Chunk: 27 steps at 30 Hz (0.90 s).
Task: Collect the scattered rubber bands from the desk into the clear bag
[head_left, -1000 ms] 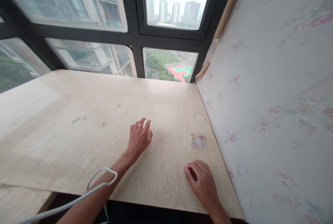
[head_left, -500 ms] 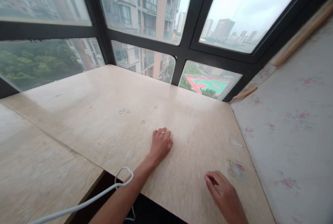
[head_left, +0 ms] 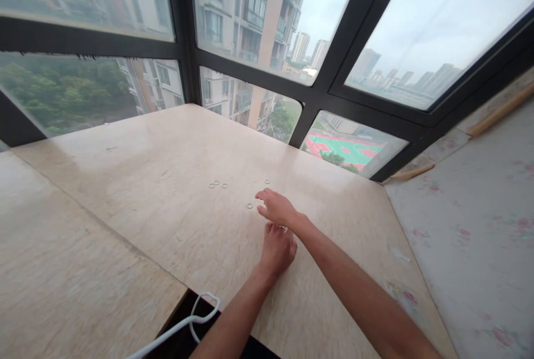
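My right hand [head_left: 275, 206] reaches across above my left hand, thumb and fingers apart and holding nothing that I can see. Just left of its fingertips lies a thin ring [head_left: 249, 206], and another ring [head_left: 267, 181] lies just beyond them. Farther left, several similar rings [head_left: 225, 186] rest close together on the table. My left hand [head_left: 277, 252] lies palm down on the tabletop, its fingers curled under, with a silver band on one finger. Whatever may be inside that hand is hidden; my right wrist partly covers it.
The pale marbled tabletop [head_left: 175, 220] has a seam at left and an edge over a dark gap. A white cable [head_left: 175, 330] loops there. Clear plastic packaging with small coloured pieces [head_left: 403, 294] lies near the right wall [head_left: 471, 236]. Dark-framed windows border the back.
My right hand has moved from the lower right, beside the plastic packaging, to the rings, and its fingers have opened. My left hand keeps its place on the table; the view has shifted.
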Available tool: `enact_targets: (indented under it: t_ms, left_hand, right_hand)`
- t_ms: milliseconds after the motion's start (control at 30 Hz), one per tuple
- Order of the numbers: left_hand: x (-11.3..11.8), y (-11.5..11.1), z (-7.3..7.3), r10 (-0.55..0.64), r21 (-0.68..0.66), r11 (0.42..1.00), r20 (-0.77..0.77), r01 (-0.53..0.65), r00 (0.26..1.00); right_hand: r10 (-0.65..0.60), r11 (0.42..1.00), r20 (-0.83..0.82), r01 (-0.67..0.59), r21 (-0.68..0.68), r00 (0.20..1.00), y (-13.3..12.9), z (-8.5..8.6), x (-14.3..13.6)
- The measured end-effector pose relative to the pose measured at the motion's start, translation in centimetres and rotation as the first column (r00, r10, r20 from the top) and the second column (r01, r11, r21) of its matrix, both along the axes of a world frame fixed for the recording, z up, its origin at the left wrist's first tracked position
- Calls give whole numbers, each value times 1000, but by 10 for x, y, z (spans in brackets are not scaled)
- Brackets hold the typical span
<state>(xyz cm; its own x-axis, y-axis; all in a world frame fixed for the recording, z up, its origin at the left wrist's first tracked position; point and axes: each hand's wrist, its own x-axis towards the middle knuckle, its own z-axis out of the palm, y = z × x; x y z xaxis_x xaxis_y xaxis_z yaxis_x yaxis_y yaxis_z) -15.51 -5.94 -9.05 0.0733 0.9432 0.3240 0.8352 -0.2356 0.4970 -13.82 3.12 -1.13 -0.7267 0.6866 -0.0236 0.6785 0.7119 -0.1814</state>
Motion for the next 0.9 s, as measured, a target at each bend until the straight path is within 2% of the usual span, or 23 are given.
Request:
enact_targets:
  t_ms: [100, 200, 400, 533, 667, 767, 900]
  left_hand:
    - [-1, 1, 0, -7, -8, 1000, 28, 8, 1000]
    - [-1, 1, 1, 3, -4, 1000, 48, -2, 999]
    - [-2, 3, -1, 16, 37, 999, 51, -18, 999]
    - [-3, 4, -1, 14, 41, 999, 20, -14, 1000]
    - [-6, 5, 2, 6, 4, 1000, 31, -6, 1000]
    - [-8, 7, 4, 3, -9, 1000, 49, -3, 999]
    - [-9, 10, 4, 5, -17, 1000, 62, -4, 998]
  right_hand:
    - [60, 998, 83, -58, -26, 995, 12, -12, -23]
    - [102, 994, 131, -97, -43, 986, 15, -19, -33]
    - [49, 997, 160, -37, -74, 986, 11, -22, -22]
    - [-24, 993, 68, 31, -112, 997, 13, -22, 0]
    - [-138, 982, -175, 112, -151, 975, 22, -19, 30]
    - [-275, 955, -381, 205, -216, 882, 29, -15, 59]
    - [-437, 895, -555, 281, -346, 708, 22, -9, 111]
